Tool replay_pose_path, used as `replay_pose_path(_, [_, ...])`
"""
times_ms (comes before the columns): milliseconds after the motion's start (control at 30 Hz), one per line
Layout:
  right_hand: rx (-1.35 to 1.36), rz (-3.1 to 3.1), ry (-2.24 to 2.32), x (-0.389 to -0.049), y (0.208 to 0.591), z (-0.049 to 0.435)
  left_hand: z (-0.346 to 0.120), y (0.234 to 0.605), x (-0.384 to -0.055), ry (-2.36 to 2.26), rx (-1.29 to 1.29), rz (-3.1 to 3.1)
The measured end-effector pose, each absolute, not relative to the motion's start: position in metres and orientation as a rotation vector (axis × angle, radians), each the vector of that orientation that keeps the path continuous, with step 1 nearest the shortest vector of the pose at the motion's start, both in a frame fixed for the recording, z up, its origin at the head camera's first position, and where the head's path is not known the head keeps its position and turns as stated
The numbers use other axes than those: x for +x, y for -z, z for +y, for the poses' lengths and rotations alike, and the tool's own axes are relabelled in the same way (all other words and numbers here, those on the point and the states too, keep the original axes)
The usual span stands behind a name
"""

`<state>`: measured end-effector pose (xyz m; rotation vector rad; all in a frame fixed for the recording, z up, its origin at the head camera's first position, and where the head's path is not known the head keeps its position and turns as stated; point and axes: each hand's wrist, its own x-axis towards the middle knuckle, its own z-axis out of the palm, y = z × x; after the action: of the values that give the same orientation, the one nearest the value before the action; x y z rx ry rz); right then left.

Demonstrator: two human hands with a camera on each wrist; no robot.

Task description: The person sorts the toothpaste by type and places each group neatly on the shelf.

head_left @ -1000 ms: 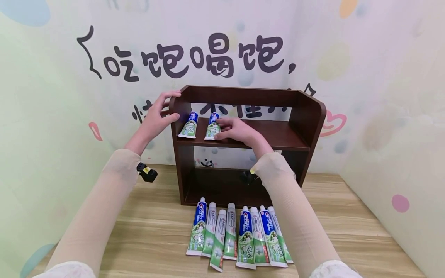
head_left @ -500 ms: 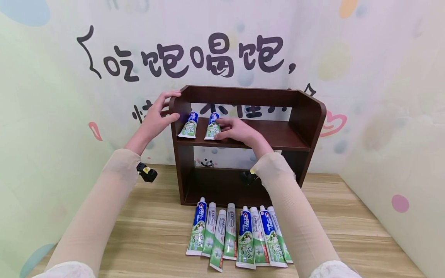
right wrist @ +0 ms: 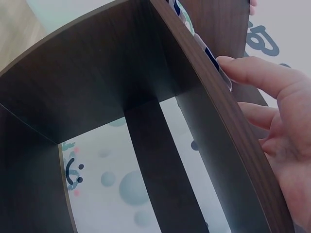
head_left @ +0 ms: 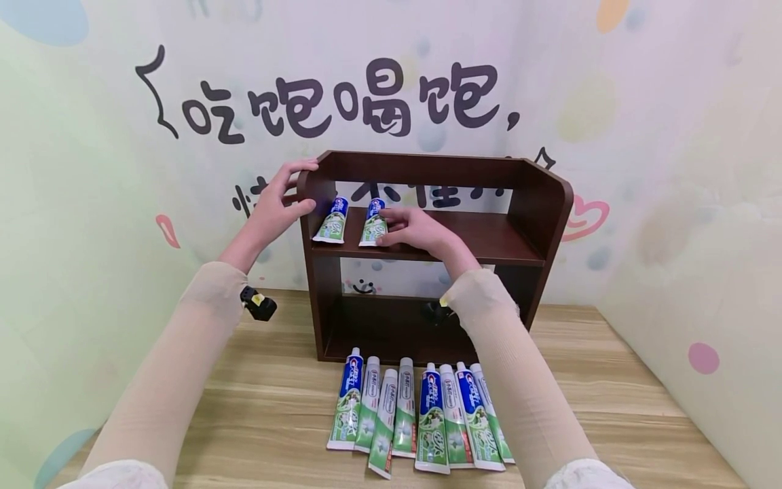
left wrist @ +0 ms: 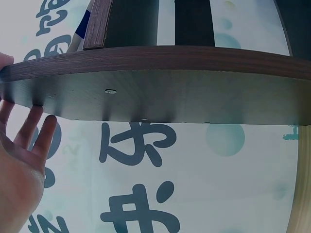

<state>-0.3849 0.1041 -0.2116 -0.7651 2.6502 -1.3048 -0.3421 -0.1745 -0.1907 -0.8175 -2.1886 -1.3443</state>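
A dark brown two-tier wooden shelf (head_left: pixel 427 252) stands on the table. My left hand (head_left: pixel 273 208) grips its left side panel near the top; in the left wrist view, fingertips (left wrist: pixel 44 131) touch the outer face and the thumb is at the panel's other side. On the upper tier, one blue-and-green toothpaste tube (head_left: pixel 332 221) lies by the left panel, cap end inward. Beside it, a similar toothpaste tube (head_left: pixel 370 225) has my right hand (head_left: pixel 421 231) at its right edge, thumb at the lower corner and fingers higher up. The right wrist view partly hides this tube behind the shelf board.
Several toothpaste tubes lie in a row on the wooden table (head_left: pixel 269 401) before the shelf, including a blue-and-green tube (head_left: pixel 348 401) and a white-and-green tube (head_left: pixel 405 407). My right forearm covers part of the row's right end. A printed wall (head_left: pixel 427 41) rises behind.
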Motion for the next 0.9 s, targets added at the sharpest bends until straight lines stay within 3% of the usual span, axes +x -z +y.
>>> replay_pose_path(900, [-0.752,2.684,1.319,-0.3846,0.2141,0.1021,-0.1746,0.191,-0.3417,1.366,-0.814,-2.174])
